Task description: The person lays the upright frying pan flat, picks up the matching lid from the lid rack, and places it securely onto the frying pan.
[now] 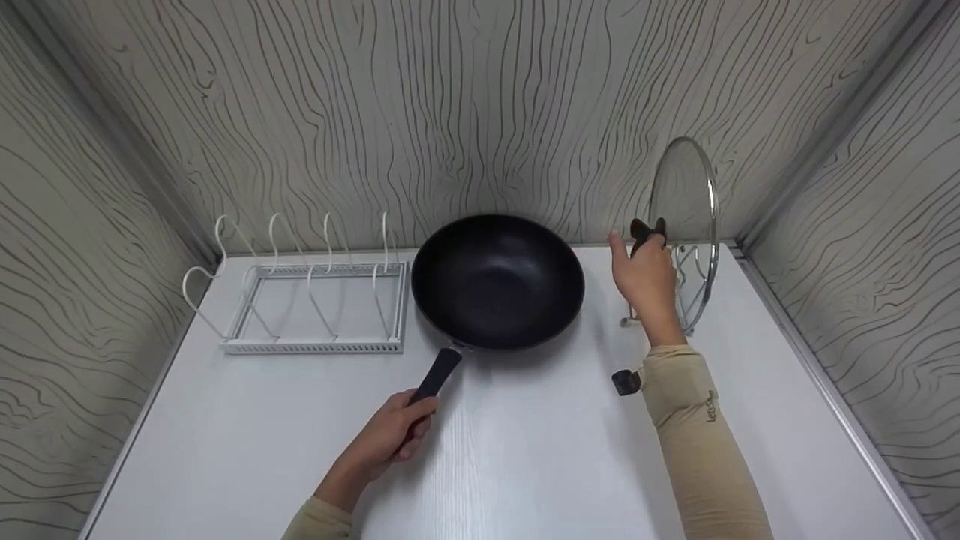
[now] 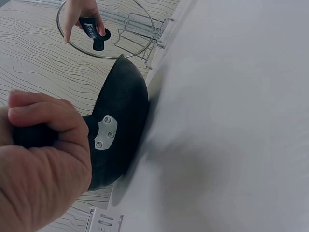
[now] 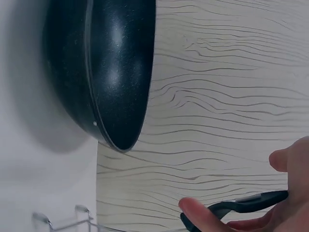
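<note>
A black wok [image 1: 497, 281] is at the middle of the table's back, its opening facing up. My left hand [image 1: 394, 431] grips the wok's black handle [image 1: 437, 373], fingers wrapped round it. At the right, a glass lid [image 1: 684, 180] with a metal rim is upright, overlapping a small wire rack [image 1: 681, 281]. My right hand [image 1: 649, 277] holds the lid by its black handle [image 3: 246, 203]. Its fingers hook round that handle, while the thumb [image 3: 280, 159] stands away from it. In the left wrist view, the lid handle [image 2: 94, 33] faces the wok.
A white rack [image 1: 315, 346] with several curved wire dividers stands left of the wok, close to its rim. Behind the table [image 1: 525, 450] rises a wood-patterned wall [image 1: 480, 112], with more patterned panels at both sides. A black wrist-worn device [image 1: 625, 382] sticks out by the right sleeve.
</note>
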Action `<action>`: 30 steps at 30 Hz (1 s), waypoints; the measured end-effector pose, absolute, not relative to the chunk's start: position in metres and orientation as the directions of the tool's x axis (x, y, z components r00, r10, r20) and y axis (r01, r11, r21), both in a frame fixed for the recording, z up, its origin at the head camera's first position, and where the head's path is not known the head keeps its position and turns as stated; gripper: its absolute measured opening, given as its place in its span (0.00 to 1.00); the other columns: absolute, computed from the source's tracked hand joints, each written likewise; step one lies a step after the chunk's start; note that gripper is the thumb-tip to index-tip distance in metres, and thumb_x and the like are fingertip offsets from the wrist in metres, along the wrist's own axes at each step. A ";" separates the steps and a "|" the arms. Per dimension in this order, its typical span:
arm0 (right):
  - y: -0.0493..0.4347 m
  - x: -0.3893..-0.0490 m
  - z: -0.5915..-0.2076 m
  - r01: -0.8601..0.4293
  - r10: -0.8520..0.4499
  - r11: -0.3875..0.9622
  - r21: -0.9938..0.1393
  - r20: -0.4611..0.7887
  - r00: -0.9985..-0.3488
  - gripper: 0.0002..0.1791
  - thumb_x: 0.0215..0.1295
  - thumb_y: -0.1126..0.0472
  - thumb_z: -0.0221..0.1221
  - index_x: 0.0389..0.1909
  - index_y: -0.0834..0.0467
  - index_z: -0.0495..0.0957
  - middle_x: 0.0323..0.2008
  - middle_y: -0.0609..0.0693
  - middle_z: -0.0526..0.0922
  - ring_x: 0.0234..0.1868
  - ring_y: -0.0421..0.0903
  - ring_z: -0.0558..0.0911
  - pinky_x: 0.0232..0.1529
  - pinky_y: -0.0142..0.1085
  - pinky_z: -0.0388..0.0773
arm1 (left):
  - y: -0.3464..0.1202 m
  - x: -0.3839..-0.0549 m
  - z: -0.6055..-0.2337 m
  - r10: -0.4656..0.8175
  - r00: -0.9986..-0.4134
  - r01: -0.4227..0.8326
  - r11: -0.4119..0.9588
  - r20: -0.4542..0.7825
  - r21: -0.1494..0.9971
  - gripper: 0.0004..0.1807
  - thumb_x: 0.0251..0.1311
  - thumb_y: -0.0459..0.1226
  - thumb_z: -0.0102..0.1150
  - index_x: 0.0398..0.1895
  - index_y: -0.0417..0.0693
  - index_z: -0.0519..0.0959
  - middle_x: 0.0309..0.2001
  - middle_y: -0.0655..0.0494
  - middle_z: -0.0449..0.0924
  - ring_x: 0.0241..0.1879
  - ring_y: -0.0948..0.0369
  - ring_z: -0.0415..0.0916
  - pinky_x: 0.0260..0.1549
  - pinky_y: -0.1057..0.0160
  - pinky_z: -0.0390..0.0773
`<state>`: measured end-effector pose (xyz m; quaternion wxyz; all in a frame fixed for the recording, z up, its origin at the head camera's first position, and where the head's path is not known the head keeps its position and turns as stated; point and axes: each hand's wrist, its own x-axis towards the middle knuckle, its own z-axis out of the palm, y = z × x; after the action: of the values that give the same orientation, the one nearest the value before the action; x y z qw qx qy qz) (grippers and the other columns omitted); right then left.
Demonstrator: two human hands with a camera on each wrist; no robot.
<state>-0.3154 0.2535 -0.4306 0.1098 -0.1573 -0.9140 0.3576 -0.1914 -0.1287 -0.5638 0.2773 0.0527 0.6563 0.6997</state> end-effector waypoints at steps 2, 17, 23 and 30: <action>0.258 -0.315 -0.430 0.203 0.336 0.605 -0.770 0.016 -0.942 0.51 0.78 0.33 0.41 0.74 0.79 0.50 0.55 0.78 0.78 0.47 0.62 0.88 0.51 0.47 0.83 | -0.129 -0.191 -0.563 0.456 -0.842 -0.317 0.016 -0.289 0.948 0.18 0.75 0.48 0.54 0.34 0.44 0.69 0.20 0.63 0.66 0.11 0.71 0.59 0.09 0.72 0.58; 0.289 -0.330 -0.433 0.339 0.081 -0.441 -0.831 -0.413 -0.907 0.23 0.81 0.44 0.47 0.65 0.51 0.55 0.43 0.58 0.80 0.28 0.48 0.85 0.37 0.34 0.86 | -0.128 -0.191 -0.565 0.460 -0.841 -0.317 0.010 -0.286 0.949 0.18 0.77 0.48 0.52 0.35 0.43 0.69 0.20 0.63 0.66 0.10 0.70 0.59 0.09 0.72 0.58; 0.287 -0.339 -0.439 0.317 0.155 -0.458 -0.831 -0.426 -0.891 0.18 0.81 0.45 0.49 0.59 0.49 0.58 0.32 0.52 0.79 0.19 0.41 0.74 0.22 0.30 0.77 | -0.128 -0.191 -0.565 0.459 -0.840 -0.319 0.015 -0.290 0.948 0.18 0.76 0.49 0.53 0.36 0.43 0.69 0.20 0.63 0.67 0.11 0.70 0.59 0.10 0.72 0.59; 0.279 -0.344 -0.442 0.325 0.222 -0.410 -0.852 -0.439 -0.871 0.21 0.82 0.45 0.44 0.65 0.51 0.54 0.22 0.44 0.70 0.17 0.37 0.68 0.17 0.27 0.69 | -0.128 -0.190 -0.563 0.450 -0.842 -0.323 0.024 -0.299 0.946 0.18 0.76 0.49 0.53 0.35 0.44 0.69 0.20 0.63 0.66 0.11 0.70 0.59 0.10 0.72 0.59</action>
<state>-0.3439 0.2791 -0.4425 -0.0320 -0.2523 -0.5420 0.8010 -0.1896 -0.1280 -0.5635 0.2771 0.0480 0.6598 0.6968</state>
